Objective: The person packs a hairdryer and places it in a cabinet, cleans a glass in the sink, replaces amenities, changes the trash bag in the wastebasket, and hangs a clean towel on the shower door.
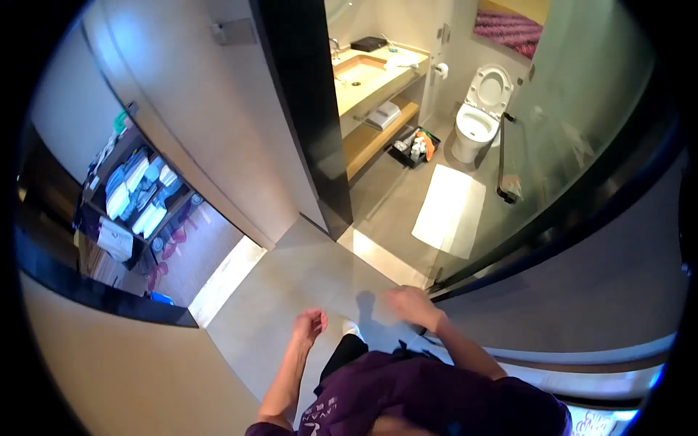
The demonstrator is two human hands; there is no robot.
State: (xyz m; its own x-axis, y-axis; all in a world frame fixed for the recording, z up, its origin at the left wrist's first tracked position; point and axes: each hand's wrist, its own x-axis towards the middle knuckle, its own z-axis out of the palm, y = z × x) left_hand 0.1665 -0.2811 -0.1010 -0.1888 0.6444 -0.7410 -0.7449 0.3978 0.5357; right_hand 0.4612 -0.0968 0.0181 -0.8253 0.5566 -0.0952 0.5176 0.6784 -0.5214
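My left hand (310,325) hangs over the grey tiled floor, its fingers curled inward; whether anything is inside them cannot be made out. My right hand (411,305) is held out in front of my body near the bathroom threshold, smeared by motion, with its fingers hard to tell apart. Neither hand touches the glass door (582,145) on the right. Below them are my purple shirt (436,396) and one white shoe (351,328).
The bathroom ahead holds a basin counter (342,94), a black caddy of bottles (414,147), a white mat (451,211) and a toilet (476,125) with its lid up. Through the left doorway stands a cart (138,190) with folded linen.
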